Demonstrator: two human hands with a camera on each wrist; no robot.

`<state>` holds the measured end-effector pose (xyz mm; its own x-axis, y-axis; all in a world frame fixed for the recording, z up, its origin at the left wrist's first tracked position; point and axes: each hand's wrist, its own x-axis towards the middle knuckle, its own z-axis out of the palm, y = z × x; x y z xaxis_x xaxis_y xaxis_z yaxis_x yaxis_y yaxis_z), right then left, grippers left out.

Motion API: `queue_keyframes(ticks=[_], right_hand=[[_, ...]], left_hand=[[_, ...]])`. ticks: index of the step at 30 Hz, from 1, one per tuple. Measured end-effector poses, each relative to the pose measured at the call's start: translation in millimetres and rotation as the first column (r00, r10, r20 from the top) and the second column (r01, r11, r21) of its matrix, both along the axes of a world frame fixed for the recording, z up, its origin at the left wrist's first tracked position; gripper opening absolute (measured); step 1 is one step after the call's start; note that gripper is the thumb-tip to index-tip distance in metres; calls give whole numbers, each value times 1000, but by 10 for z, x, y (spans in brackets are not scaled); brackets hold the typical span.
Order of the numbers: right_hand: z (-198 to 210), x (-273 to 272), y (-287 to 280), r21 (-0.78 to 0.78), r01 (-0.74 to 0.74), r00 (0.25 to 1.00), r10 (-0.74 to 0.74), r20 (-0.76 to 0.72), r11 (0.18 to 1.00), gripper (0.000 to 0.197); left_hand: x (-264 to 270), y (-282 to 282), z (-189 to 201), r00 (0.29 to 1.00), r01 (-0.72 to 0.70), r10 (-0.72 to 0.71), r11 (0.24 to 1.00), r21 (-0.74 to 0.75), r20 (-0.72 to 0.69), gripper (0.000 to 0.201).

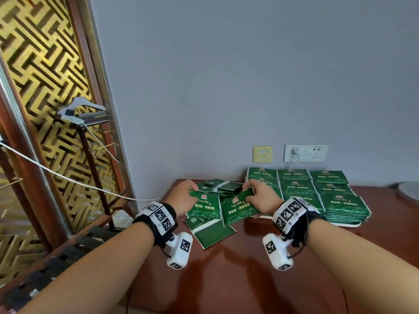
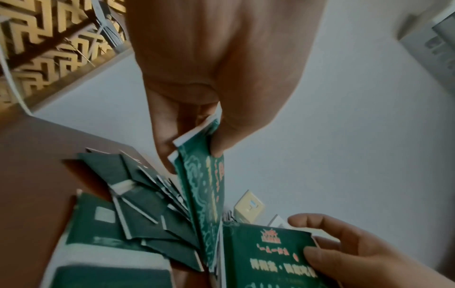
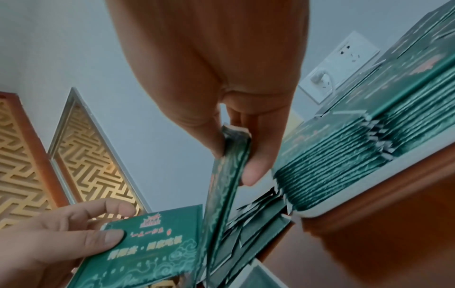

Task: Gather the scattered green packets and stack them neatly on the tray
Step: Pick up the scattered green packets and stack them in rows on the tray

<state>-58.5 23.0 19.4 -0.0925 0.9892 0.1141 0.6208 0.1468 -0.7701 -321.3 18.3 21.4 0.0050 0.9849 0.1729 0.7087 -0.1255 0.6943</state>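
My left hand (image 1: pixel 192 189) pinches the top edge of one green packet (image 1: pixel 204 206) between thumb and fingers. Beside it my right hand (image 1: pixel 248 189) pinches a second green packet (image 1: pixel 238 208), possibly more than one. Both packets hang face-up just above a loose pile of scattered packets (image 1: pixel 218 185), with more lying nearer me (image 1: pixel 212 232). The left wrist view shows the left hand's pinch (image 2: pixel 197 150) on its packet (image 2: pixel 209 194). The right wrist view shows the right hand's pinch (image 3: pixel 234 157) on its packet (image 3: pixel 224 193). To the right, the white tray (image 1: pixel 350 224) carries several neat stacks of packets (image 1: pixel 335 200).
The red-brown table (image 1: pixel 226 268) ends on the left near a wooden frame and gold lattice screen (image 1: pixel 45 87). A white cable (image 1: pixel 68 180) runs across there. Wall sockets (image 1: pixel 305 153) and a yellow plate (image 1: pixel 262 154) sit behind the tray. A grey round object (image 1: pixel 408 190) lies far right.
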Motion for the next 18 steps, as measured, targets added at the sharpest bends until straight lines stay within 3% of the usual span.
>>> queue_keyframes(ticks=[7, 11, 18], right_hand=[[206, 900, -20, 117, 148, 988, -143, -56, 982, 20], [268, 1525, -18, 117, 282, 957, -270, -110, 952, 21], [221, 2620, 107, 65, 403, 905, -387, -179, 913, 34]], left_hand=[[913, 181, 319, 963, 103, -107, 994, 28, 249, 17], [1551, 403, 364, 966, 127, -149, 985, 116, 210, 18], [2584, 777, 295, 906, 167, -143, 986, -25, 399, 29]])
